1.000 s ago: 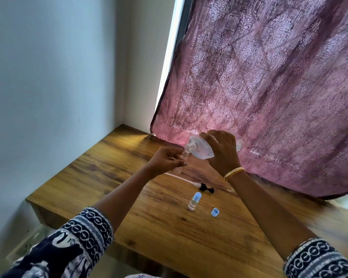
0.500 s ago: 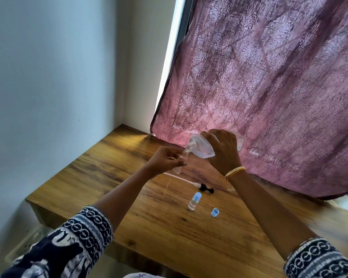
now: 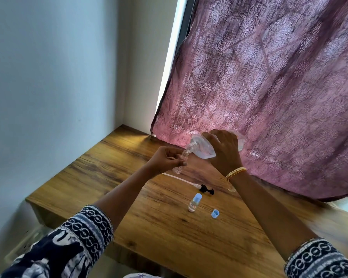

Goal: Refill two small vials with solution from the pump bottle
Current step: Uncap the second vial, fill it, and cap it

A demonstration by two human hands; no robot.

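Observation:
My right hand (image 3: 225, 152) grips the clear pump bottle (image 3: 201, 147), tipped so its bare neck points down-left. My left hand (image 3: 166, 160) pinches a small clear vial (image 3: 179, 166), held slanted with its mouth right at the bottle's neck. The bottle's pump head with its black nozzle and white tube (image 3: 206, 190) lies on the wooden table (image 3: 129, 187) under my hands. A second vial (image 3: 194, 202) with a light blue cap stands nearer to me. A loose blue cap (image 3: 215, 214) lies just right of it.
A purple patterned curtain (image 3: 269, 87) hangs to the tabletop right behind my hands. A pale wall (image 3: 48, 77) bounds the table on the left. The table's front edge runs below my forearms. A small clear object (image 3: 231, 189) shows behind my right wrist.
The vial in my left hand has tilted a little, its bottom now showing below my fingers. The bottle stays tipped in the same place.

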